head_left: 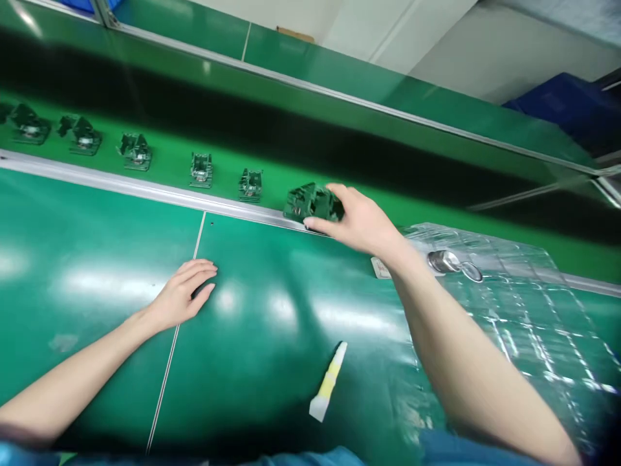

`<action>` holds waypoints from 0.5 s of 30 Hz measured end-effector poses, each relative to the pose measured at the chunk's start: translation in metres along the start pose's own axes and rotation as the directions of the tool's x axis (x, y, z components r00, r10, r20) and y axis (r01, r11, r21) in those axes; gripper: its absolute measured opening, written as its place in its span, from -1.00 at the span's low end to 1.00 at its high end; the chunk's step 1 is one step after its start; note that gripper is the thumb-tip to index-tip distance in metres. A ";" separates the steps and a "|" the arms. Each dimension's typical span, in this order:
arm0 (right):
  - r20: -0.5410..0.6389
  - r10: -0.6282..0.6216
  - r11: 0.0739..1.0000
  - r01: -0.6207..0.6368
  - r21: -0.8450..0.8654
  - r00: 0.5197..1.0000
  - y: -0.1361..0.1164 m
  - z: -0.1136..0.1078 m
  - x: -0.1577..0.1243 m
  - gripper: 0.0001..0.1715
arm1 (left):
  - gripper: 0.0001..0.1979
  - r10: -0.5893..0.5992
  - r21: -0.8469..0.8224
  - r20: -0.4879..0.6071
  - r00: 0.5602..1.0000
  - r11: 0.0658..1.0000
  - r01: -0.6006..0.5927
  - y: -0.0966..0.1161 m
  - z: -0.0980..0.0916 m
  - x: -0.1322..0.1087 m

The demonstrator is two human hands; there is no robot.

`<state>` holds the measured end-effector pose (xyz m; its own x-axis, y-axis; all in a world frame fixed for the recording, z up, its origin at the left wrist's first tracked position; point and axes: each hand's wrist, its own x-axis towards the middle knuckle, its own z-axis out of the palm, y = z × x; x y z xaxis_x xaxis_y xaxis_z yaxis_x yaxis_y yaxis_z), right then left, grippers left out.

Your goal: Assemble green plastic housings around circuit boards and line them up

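My right hand [356,217] grips a dark green frame-like part [310,202] at its right end, thumb below and fingers above. It is at the metal edge rail [233,208] of the green strip; whether the part touches the strip I cannot tell. My left hand [187,291] lies on the green tabletop [272,310] near a seam, fingers stretched out and thumb apart, holding nothing. Left of the gripped part, similar dark green parts stand in a row on the strip, the nearest being a small upright part [250,185] and another one [200,170].
A clear plastic compartment tray [528,310] lies at the right, partly behind my right forearm. On it rests a small metal canister with an open lid [444,261]. A slim white-and-yellow tapered object [328,382] lies at the front. A blue bin [557,107] stands at the far right.
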<state>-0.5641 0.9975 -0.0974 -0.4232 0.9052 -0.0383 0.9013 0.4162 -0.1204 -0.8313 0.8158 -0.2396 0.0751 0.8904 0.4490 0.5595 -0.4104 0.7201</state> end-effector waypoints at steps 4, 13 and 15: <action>-0.014 -0.277 0.954 0.277 0.114 0.961 -0.064 0.031 -0.126 -0.29 | -0.74 -0.085 -0.073 0.011 0.996 0.994 0.086 0.008 -0.008 -0.001; 0.150 -0.124 0.972 0.090 0.215 0.981 -0.150 0.093 -0.233 -0.20 | -0.43 -0.244 -0.345 0.176 0.954 0.892 0.292 0.101 -0.005 -0.114; 0.035 -0.155 0.905 0.128 0.405 0.987 -0.138 0.104 -0.243 -0.10 | -0.49 -0.320 -0.375 0.090 0.943 0.867 0.329 0.104 -0.003 -0.127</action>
<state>-0.5950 0.7116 -0.1744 -0.5610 0.8260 -0.0540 0.7242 0.4582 -0.5154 -0.7850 0.6589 -0.2201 -0.0340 0.9887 0.1460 0.2001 -0.1364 0.9702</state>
